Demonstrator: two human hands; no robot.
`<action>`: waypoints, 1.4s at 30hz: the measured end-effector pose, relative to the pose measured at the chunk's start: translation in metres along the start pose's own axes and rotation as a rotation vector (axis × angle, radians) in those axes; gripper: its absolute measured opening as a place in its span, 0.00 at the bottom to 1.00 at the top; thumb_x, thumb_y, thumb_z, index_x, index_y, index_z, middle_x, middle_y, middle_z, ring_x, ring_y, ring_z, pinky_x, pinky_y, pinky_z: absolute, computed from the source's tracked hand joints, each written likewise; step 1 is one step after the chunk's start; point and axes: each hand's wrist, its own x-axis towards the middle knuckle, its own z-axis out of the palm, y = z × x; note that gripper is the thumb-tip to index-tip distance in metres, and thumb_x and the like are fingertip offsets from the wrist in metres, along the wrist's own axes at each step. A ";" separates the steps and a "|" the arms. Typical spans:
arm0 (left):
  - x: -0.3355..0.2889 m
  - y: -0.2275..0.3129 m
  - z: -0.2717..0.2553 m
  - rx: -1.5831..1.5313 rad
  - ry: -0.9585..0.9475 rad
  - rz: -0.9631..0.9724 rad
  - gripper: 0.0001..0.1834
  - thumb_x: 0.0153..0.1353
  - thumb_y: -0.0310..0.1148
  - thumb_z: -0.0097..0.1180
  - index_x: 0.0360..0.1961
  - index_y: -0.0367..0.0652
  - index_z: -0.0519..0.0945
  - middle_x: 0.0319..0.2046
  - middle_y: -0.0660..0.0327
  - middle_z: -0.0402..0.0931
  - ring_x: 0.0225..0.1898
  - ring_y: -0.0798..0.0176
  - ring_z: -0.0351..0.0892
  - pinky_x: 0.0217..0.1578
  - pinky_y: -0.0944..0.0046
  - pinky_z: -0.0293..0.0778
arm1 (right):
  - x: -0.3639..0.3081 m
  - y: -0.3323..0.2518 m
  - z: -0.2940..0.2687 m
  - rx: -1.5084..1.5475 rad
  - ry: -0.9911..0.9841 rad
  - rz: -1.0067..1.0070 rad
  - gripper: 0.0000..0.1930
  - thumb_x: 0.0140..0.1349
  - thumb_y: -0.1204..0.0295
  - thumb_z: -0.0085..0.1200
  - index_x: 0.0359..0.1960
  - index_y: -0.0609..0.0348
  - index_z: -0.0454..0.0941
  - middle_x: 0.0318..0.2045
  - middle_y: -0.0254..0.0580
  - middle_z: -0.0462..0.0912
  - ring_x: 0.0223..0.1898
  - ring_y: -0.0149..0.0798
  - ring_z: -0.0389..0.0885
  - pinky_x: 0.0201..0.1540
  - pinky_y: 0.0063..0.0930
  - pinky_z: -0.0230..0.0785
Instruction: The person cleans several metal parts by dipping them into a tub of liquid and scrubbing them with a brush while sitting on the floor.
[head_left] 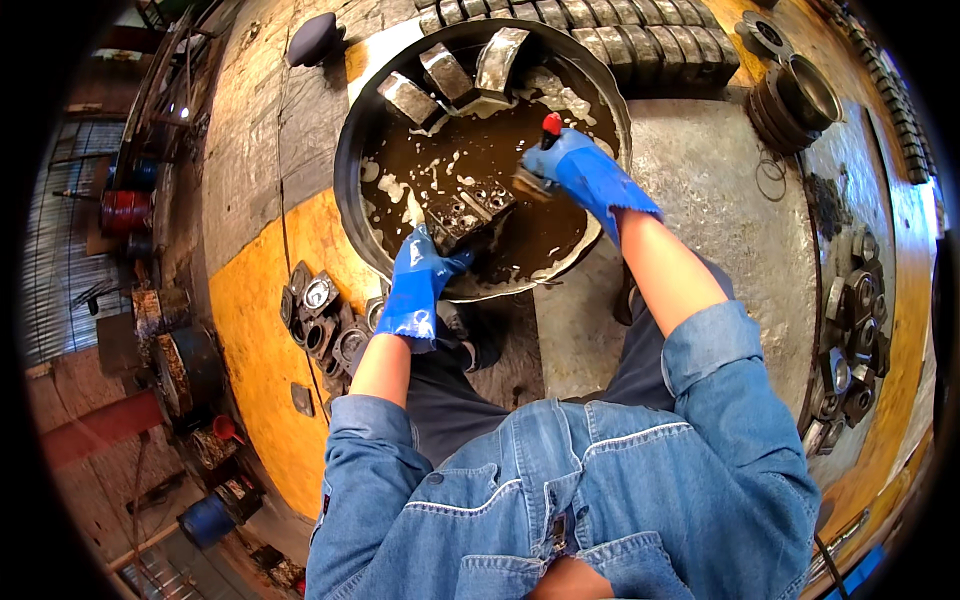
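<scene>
A wide round metal basin of brown, foamy liquid stands in front of me. My left hand, in a blue rubber glove, grips the near left side of a metal block with round holes, tilted partly out of the liquid. My right hand, gloved alike, is closed round a brush with a red-tipped handle. The brush is up and to the right of the block, apart from it. Three curved metal pieces rest at the basin's far side, partly in the liquid.
Rows of curved metal pieces line the floor beyond the basin. Ring-shaped metal parts lie at its near left, and more parts at far right. A stack of round metal rings stands right; a dark stool at far left.
</scene>
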 end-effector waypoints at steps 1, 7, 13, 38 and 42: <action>-0.002 0.003 -0.002 -0.011 0.001 -0.001 0.37 0.47 0.43 0.78 0.55 0.33 0.78 0.47 0.41 0.83 0.51 0.40 0.82 0.53 0.50 0.77 | 0.002 0.006 -0.006 -0.114 0.029 0.032 0.14 0.55 0.60 0.65 0.30 0.60 0.86 0.27 0.49 0.86 0.31 0.44 0.85 0.39 0.35 0.77; 0.017 0.009 0.006 -0.019 -0.011 0.067 0.39 0.46 0.47 0.77 0.53 0.32 0.79 0.49 0.39 0.83 0.53 0.41 0.83 0.54 0.51 0.78 | 0.014 0.010 -0.017 -0.387 0.257 -0.095 0.22 0.57 0.56 0.61 0.47 0.57 0.86 0.45 0.52 0.88 0.44 0.48 0.87 0.50 0.39 0.78; 0.030 0.051 0.015 -0.131 -0.030 -0.164 0.35 0.46 0.45 0.77 0.50 0.32 0.81 0.47 0.41 0.84 0.50 0.41 0.85 0.51 0.51 0.79 | -0.041 -0.023 0.012 -0.227 0.200 -0.222 0.18 0.60 0.56 0.59 0.45 0.53 0.88 0.44 0.50 0.89 0.47 0.48 0.87 0.55 0.36 0.77; 0.006 -0.001 0.025 -0.792 -0.197 -0.229 0.31 0.68 0.52 0.63 0.55 0.30 0.82 0.45 0.56 0.85 0.45 0.64 0.80 0.51 0.62 0.74 | -0.042 0.059 0.071 -0.278 -0.585 -0.387 0.27 0.57 0.85 0.45 0.56 0.54 0.84 0.42 0.51 0.88 0.49 0.50 0.82 0.50 0.39 0.75; 0.028 0.008 0.040 -0.936 -0.238 -0.229 0.28 0.68 0.49 0.64 0.54 0.33 0.82 0.44 0.58 0.85 0.43 0.64 0.81 0.47 0.64 0.75 | -0.027 0.088 0.062 -0.183 -0.419 -0.973 0.33 0.52 0.93 0.38 0.57 0.56 0.83 0.47 0.60 0.85 0.49 0.59 0.84 0.55 0.40 0.76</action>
